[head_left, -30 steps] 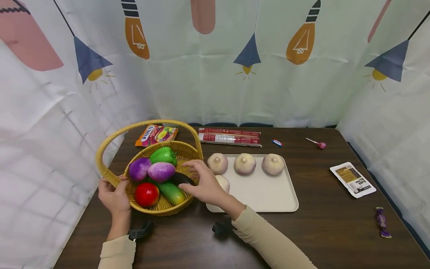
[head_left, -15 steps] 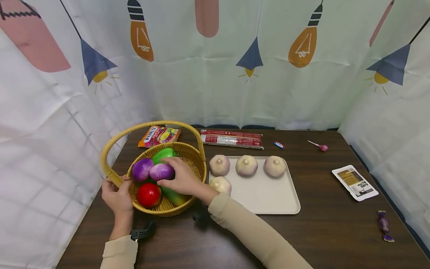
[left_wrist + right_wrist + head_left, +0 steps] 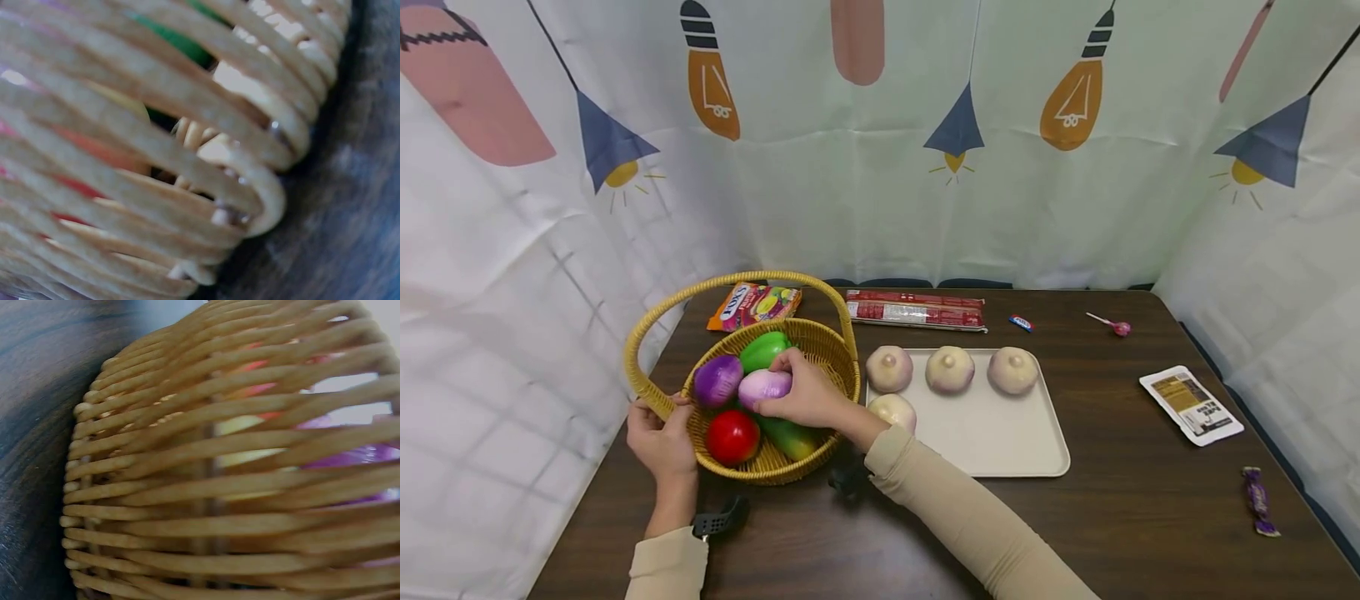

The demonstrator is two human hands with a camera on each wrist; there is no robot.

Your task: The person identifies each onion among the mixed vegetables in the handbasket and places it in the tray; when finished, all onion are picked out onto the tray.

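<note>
Left hand: the near-left rim of the wicker basket (image 3: 842, 367) is gripped by the left hand (image 3: 662, 442).
Right hand: a pale purple onion (image 3: 763, 387) in the basket is clasped by the right hand (image 3: 808, 398).
Progress: judged partway; four pale onions lie on the tray (image 3: 1000, 433), the far three (image 3: 950, 369) in a row.
Basket: a tomato (image 3: 730, 437), a green pepper (image 3: 762, 350) and a darker purple onion (image 3: 717, 379) are held.

Basket (image 3: 835, 350), gripped at its rim by the left hand (image 3: 661, 440): woven wicker, pale yellow, ribbed and rough, faint sheen on the strands. Pale purple onion (image 3: 763, 387) under the right hand (image 3: 808, 398): smooth, glossy, plastic-looking; red tomato (image 3: 730, 437) beside it likewise shiny. Tray (image 3: 1000, 442) right of the right hand: matt cream, plastic-looking. Table (image 3: 1112, 517): dark wood grain, low sheen. Sleeves: soft beige knit cloth. Packets beyond the basket: glossy printed foil.
</note>
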